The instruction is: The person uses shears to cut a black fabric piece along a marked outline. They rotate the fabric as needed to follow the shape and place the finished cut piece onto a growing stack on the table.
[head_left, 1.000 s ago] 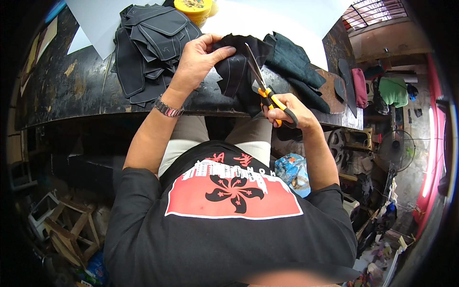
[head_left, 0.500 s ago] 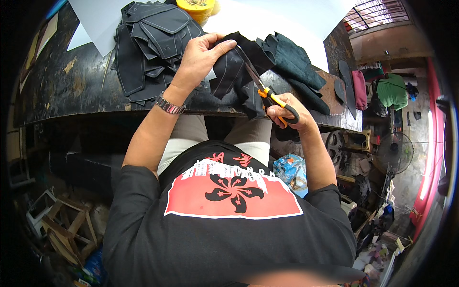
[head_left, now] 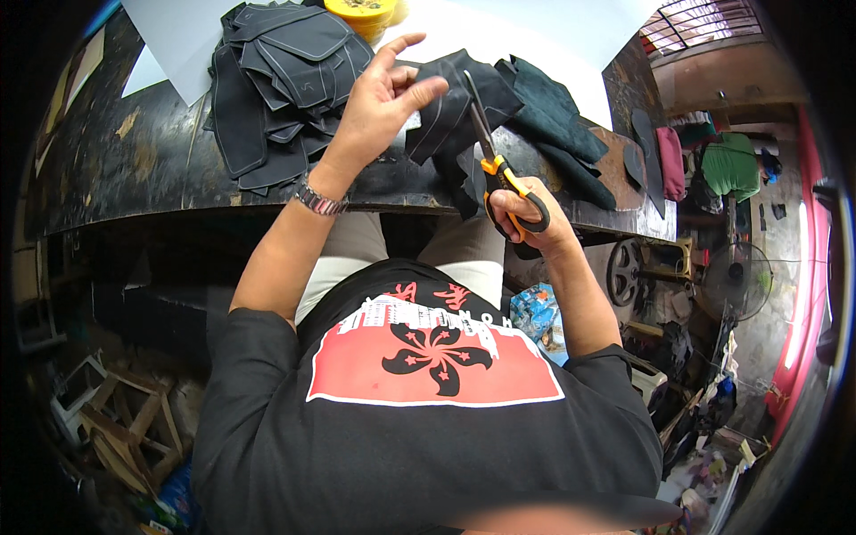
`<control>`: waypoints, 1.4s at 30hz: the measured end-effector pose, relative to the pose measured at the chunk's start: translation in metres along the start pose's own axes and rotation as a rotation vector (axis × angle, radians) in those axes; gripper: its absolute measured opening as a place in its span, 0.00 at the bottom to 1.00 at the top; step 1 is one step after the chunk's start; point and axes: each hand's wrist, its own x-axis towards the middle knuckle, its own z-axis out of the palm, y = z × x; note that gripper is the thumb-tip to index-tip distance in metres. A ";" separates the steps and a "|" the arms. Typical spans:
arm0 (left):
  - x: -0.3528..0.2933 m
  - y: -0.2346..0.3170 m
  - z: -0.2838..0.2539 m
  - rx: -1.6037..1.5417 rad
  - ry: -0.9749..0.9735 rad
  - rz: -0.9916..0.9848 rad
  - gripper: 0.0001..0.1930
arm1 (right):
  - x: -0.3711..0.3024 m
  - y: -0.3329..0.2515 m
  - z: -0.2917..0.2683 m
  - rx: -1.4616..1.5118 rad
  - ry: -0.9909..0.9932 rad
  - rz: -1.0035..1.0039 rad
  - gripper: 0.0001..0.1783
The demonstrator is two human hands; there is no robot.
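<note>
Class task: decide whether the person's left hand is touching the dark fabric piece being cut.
Touching. The head view shows the left hand pinching the dark fabric piece's edge between thumb and fingers.

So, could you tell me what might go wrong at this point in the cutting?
1. The left hand pinches the dark piece right beside the scissors, so a thumb or fingertip could get nicked.
2. The piece hangs unsupported over the bench edge; it may twist and the cut wander.
3. The right hand works close to the pile of dark pieces, which could be snagged or knocked off.
</note>
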 end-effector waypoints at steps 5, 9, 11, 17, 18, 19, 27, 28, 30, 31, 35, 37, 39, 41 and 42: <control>-0.015 -0.004 0.014 -0.035 0.055 0.134 0.23 | -0.003 0.003 0.002 0.079 0.008 0.001 0.17; -0.014 -0.006 0.011 -0.043 0.094 0.080 0.14 | -0.003 0.002 0.001 0.058 -0.047 0.001 0.17; -0.013 -0.006 0.010 0.003 0.122 0.089 0.10 | -0.002 0.001 0.001 0.016 -0.054 -0.003 0.18; -0.018 -0.003 0.011 0.150 -0.007 0.064 0.13 | 0.000 -0.004 0.006 -0.067 -0.057 -0.021 0.23; -0.018 -0.003 0.012 0.137 0.005 0.071 0.14 | 0.001 -0.004 0.008 -0.069 -0.041 -0.029 0.22; -0.018 -0.003 0.013 0.124 0.017 0.078 0.14 | 0.001 -0.004 0.009 -0.063 -0.035 -0.046 0.22; -0.016 0.000 0.006 0.088 -0.013 0.060 0.16 | 0.002 0.002 0.010 -0.036 0.036 -0.010 0.17; -0.016 0.000 0.005 0.097 -0.016 0.059 0.16 | 0.001 0.003 0.011 -0.040 0.046 -0.010 0.17; -0.015 0.000 0.005 0.103 -0.022 0.059 0.16 | -0.001 0.003 0.011 -0.072 0.059 -0.015 0.17; -0.015 0.000 0.004 0.099 -0.027 0.058 0.16 | -0.001 0.002 0.011 -0.100 0.062 -0.020 0.17; -0.014 -0.002 0.003 0.096 -0.034 0.087 0.16 | -0.003 0.002 0.014 -0.132 0.086 -0.019 0.18; -0.014 -0.003 0.003 0.085 -0.031 0.052 0.16 | -0.003 0.001 0.013 -0.143 0.079 -0.014 0.18; -0.014 -0.004 0.003 0.057 -0.028 0.027 0.16 | -0.002 0.000 0.012 -0.158 0.051 -0.010 0.18; -0.015 -0.004 0.003 0.018 -0.024 0.001 0.16 | 0.000 -0.003 0.010 -0.186 0.016 0.001 0.18; -0.016 -0.003 0.003 0.040 -0.041 -0.006 0.16 | 0.002 -0.004 0.010 -0.165 0.026 0.007 0.18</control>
